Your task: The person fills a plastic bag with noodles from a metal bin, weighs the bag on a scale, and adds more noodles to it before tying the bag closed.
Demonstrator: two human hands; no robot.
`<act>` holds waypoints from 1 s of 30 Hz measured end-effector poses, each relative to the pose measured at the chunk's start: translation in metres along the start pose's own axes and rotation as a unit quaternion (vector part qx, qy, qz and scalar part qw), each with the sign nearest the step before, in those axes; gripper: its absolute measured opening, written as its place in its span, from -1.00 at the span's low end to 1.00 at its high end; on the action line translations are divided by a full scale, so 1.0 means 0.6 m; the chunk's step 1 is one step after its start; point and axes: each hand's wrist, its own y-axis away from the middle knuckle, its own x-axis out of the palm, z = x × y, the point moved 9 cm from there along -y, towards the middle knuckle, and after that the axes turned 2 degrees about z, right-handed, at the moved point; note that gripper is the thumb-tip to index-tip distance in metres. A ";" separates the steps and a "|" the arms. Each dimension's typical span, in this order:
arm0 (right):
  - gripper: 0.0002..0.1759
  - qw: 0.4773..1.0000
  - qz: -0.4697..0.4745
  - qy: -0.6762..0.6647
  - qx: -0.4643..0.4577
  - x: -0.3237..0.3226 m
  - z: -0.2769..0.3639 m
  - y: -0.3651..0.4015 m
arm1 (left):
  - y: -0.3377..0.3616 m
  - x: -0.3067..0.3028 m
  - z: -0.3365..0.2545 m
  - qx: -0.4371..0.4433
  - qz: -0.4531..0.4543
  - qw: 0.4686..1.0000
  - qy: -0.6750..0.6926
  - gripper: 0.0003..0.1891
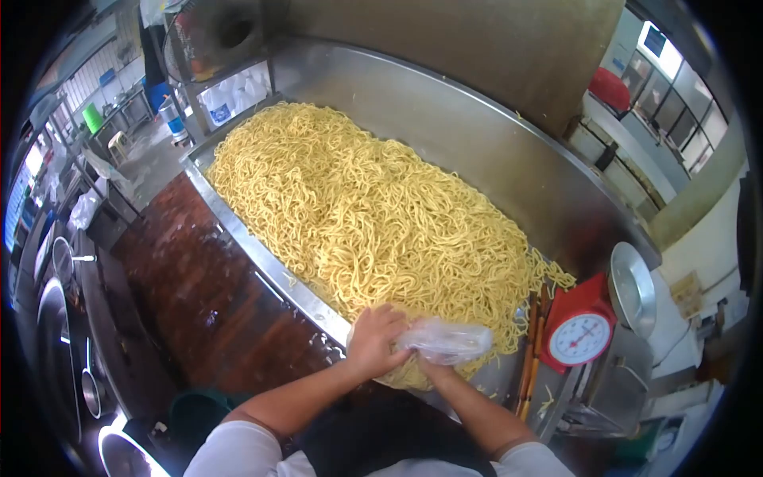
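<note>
A clear plastic bag [449,340] is between my hands at the near edge of a steel trough [306,306]. Its loose top bunches out to the right, and noodles show through the part under my hands. My left hand [375,340] is curled against the bag's left side, with its thumb side at the gathered plastic. Plastic partly covers my right hand [435,370], which grips the bag from below; its fingertips are mostly hidden. Just beyond both hands, a large heap of yellow noodles [373,207] fills the trough.
A red dial scale [580,338] with a round metal pan [633,288] stands to the right. Long wooden sticks [530,362] lie between it and the noodles. A tall steel panel [445,123] backs the trough. Pans and a strainer [63,258] are at the left.
</note>
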 end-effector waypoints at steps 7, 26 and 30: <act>-0.79 0.992 0.047 0.114 -0.007 0.031 0.026 -0.045 | -0.031 -0.012 0.008 0.046 -0.109 0.993 0.020 -0.89; -0.75 0.980 -0.011 0.193 0.053 0.052 -0.004 -0.019 | -0.071 0.029 0.058 0.118 0.020 0.981 0.152 -0.74; -0.78 0.980 0.075 0.102 0.153 0.072 -0.038 -0.007 | -0.075 0.039 0.072 0.107 0.031 0.975 0.194 -0.74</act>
